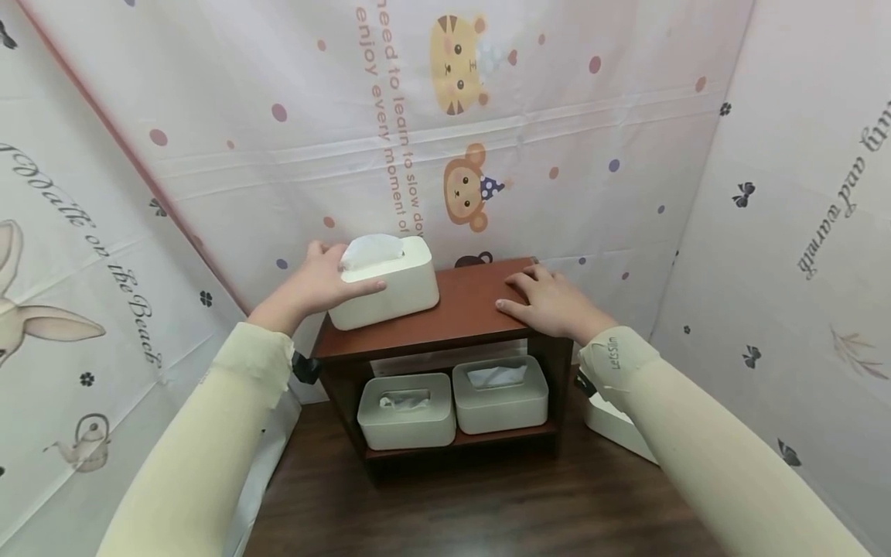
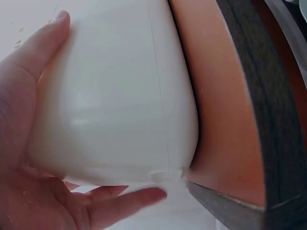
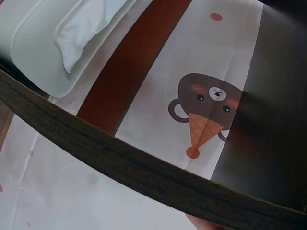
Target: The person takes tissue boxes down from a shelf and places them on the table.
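Observation:
A cream tissue box (image 1: pixel 390 290) with a white tissue (image 1: pixel 373 250) sticking out stands on the left part of the small shelf's reddish-brown top (image 1: pixel 473 298). My left hand (image 1: pixel 316 282) holds this box by its left end, thumb along the front and fingers round the other side. In the left wrist view the hand (image 2: pixel 38 196) wraps the box (image 2: pixel 115 96), whose base lies along the board. Toward the right end of the top rests my right hand (image 1: pixel 553 302), fingers loosely bent, holding nothing. Only a bit of that hand (image 3: pixel 206 223) shows past the board edge in the right wrist view.
Two more tissue boxes, a left one (image 1: pixel 407 425) and a right one (image 1: pixel 501 406), sit side by side on the lower shelf. Another white box (image 1: pixel 616 429) lies right of the shelf, partly behind the right sleeve. Printed fabric (image 1: pixel 626 155) hangs around the dark wooden surface (image 1: pixel 452 510).

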A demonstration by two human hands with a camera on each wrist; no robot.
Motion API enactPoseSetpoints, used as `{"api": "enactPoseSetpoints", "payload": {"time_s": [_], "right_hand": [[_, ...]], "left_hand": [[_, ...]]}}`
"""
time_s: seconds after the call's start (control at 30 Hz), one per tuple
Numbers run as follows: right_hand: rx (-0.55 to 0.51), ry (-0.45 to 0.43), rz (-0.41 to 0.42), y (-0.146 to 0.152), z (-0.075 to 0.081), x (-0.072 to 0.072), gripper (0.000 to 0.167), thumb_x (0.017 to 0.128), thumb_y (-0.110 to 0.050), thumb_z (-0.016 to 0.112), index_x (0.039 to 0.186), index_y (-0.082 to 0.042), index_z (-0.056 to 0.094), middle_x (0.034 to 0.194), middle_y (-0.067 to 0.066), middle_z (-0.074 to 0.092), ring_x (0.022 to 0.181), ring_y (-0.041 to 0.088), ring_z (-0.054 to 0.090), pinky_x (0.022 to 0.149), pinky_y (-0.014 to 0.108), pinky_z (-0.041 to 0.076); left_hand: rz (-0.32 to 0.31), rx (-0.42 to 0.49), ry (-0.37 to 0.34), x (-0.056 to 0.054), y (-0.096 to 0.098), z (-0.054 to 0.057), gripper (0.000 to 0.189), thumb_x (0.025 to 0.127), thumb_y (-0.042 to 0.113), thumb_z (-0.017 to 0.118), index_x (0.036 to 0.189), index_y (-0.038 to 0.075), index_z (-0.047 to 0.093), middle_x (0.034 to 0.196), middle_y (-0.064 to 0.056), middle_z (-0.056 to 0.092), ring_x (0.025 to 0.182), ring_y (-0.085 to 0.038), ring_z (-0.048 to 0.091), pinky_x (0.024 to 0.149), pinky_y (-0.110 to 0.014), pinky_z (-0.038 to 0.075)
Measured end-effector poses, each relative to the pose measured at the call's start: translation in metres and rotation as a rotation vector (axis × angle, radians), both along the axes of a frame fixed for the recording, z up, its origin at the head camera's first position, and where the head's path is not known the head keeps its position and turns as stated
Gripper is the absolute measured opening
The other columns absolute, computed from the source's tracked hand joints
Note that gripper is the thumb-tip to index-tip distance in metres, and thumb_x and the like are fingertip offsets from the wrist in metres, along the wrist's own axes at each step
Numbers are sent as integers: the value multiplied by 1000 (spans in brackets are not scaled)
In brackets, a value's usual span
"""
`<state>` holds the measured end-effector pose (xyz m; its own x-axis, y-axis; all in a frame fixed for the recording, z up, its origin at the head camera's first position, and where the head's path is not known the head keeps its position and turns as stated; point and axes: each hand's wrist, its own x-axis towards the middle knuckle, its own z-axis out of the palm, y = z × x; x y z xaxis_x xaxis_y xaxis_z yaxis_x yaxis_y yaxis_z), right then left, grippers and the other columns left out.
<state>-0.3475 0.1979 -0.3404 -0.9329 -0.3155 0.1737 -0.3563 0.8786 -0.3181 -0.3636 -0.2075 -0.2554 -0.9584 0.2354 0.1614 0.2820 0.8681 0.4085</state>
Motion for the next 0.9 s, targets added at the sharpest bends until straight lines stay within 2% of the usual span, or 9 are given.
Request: {"api": "enactPoseSetpoints", "payload": {"time_s": [0.1, 0.3, 0.67, 0.9], "right_hand": [[-6, 3, 5, -1, 1, -1, 74, 110, -67, 50, 165, -17, 50, 171, 25, 34, 152, 57, 34, 119, 74, 33], [-6, 0, 3, -1, -1, -1, 72, 111, -65, 50, 165, -18, 50, 171, 25, 33, 153, 57, 34, 119, 74, 33], [-11, 4, -4, 3, -1, 1, 72, 111, -66, 50, 164, -17, 51, 170, 26, 34, 150, 58, 37, 117, 74, 35], [-4, 8, -6, 0, -2, 0, 75, 110, -69, 47, 165, -19, 51, 170, 26, 34, 151, 57, 36, 118, 74, 34]], "left_hand": [[9, 4, -13, 2, -1, 1, 118, 85, 80, 77, 169, 7, 37, 162, -26, 28, 142, -40, 39, 112, -62, 43], [20, -28, -19, 5, -1, 2, 124, 84, 86, 73, 171, 7, 34, 168, -26, 32, 144, -43, 44, 116, -64, 40], [37, -40, 55, 5, 8, -3, 122, 79, 92, 71, 164, 7, 49, 155, -20, 50, 145, -35, 43, 111, -60, 45], [56, -9, 77, 11, 7, 7, 119, 81, 91, 71, 162, 7, 51, 152, -23, 52, 138, -37, 45, 107, -61, 46]]}}
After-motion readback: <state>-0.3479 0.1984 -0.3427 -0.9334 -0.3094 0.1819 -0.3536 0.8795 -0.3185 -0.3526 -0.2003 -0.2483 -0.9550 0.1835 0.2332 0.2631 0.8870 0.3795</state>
